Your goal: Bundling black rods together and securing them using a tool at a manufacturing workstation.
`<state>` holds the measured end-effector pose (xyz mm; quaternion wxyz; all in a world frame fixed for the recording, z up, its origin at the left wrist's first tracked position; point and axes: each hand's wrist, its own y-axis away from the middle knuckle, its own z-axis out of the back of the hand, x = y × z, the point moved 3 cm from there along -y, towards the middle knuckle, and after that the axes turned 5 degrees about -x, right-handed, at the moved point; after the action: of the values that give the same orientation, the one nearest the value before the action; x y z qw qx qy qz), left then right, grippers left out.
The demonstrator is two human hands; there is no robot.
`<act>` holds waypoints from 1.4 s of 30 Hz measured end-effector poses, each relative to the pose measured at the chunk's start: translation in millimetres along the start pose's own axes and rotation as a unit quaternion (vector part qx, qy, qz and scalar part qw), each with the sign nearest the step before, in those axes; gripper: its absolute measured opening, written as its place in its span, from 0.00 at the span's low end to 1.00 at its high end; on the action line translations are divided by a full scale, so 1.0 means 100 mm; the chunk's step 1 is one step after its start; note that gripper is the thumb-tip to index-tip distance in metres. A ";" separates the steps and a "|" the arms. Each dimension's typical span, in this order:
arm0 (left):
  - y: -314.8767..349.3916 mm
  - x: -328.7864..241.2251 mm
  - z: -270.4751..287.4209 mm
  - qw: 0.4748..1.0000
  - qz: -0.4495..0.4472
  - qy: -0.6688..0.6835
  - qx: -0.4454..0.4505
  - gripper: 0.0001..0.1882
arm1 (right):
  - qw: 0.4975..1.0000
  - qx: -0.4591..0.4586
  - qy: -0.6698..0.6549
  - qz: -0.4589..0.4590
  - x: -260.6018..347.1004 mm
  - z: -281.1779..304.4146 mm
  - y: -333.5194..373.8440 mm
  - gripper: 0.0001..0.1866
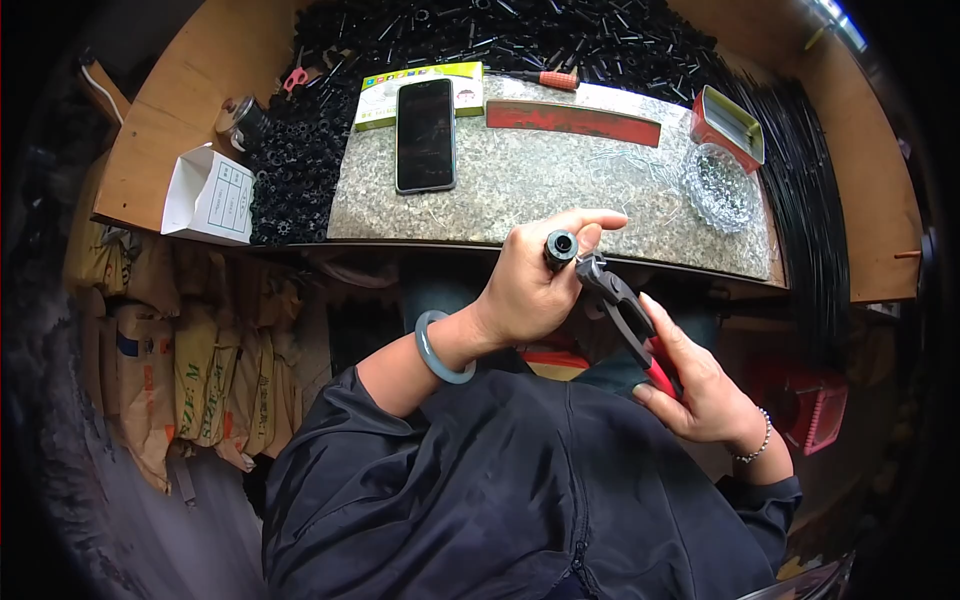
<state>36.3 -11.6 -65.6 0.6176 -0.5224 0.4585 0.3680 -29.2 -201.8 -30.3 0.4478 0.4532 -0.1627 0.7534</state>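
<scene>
A speckled stone slab (560,190) is lying on a wooden desk (170,130) heaped with small black parts (300,160); a dark phone (425,135) is resting on the slab. Just in front of the desk edge, the left hand (530,285) is gripping a short black tube (560,247), its open end facing up. The right hand (700,385) is closing around red-handled pliers (625,315), whose tip is touching the tube.

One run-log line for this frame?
left hand: holds black tube | right hand: grips red-handled pliers | pliers' head at tube | stone slab: phone
</scene>
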 end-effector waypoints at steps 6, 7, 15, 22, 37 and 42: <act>0.00 0.01 -0.04 0.999 -0.035 -0.019 -0.025 0.14 | 0.997 -0.028 0.004 0.077 -0.17 0.00 -0.05 0.34; 0.00 0.00 -0.04 0.999 -0.030 -0.025 -0.026 0.14 | 0.998 -0.026 0.002 0.065 -0.17 0.01 -0.05 0.33; 0.00 -0.02 -0.05 0.998 -0.018 -0.051 -0.027 0.14 | 1.000 -0.018 -0.011 -0.006 -0.10 0.12 -0.05 0.22; -0.01 0.03 -0.12 0.999 -0.005 -0.030 -0.012 0.14 | 0.975 0.007 -0.161 -0.155 -0.40 -0.06 0.00 0.06; -0.01 -0.05 -0.11 0.996 -0.026 -0.060 -0.053 0.13 | 0.835 -0.261 0.417 -0.249 -1.34 1.45 -0.79 0.14; -0.02 -0.04 -0.14 0.996 -0.043 -0.050 -0.062 0.13 | 0.816 -0.277 0.450 -0.235 -1.48 1.47 -0.77 0.15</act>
<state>34.7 -25.5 -61.3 0.6214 -0.5600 0.3801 0.3946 141.0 -333.7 -86.0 0.7412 -0.0550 -0.0331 0.6682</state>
